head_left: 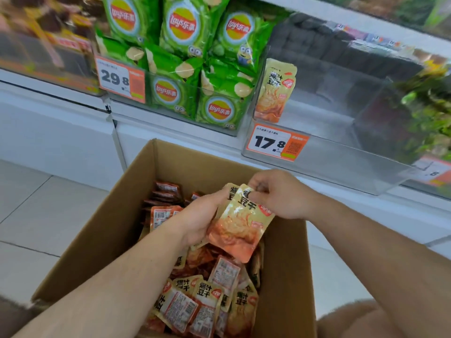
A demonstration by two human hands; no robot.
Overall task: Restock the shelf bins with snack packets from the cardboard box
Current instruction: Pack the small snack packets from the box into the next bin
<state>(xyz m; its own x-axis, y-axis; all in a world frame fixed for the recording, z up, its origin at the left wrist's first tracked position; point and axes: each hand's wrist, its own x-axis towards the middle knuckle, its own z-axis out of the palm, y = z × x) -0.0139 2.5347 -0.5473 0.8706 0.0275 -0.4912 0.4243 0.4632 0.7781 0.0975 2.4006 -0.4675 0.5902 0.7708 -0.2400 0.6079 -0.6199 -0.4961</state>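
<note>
Foil-film snack packets, cream at the top and orange below with black lettering, were held as a small fanned stack just above the open brown cardboard box. The left hand gripped the stack from its left side, fingers curled round the lower edges. The right hand pinched the top corner of the front packet between thumb and fingertips, as if to peel it off or square the stack.

Many more of the same packets lay loose and jumbled in the box, some face down with white label panels showing.

Judging by their look, the packets would be light, thin and limp, with a glossy skin that slides easily against its neighbours. A stack gripped loosely would likely fan or shed a packet, so a firm clamp across the flat faces seemed safer than a corner pinch. The sealed edges looked the stiffest place to hold.

Up on the shelf, the clear plastic bin with the orange "17.8" price tag held one matching packet propped against its left wall. Green crisp bags filled the neighbouring bin.
</note>
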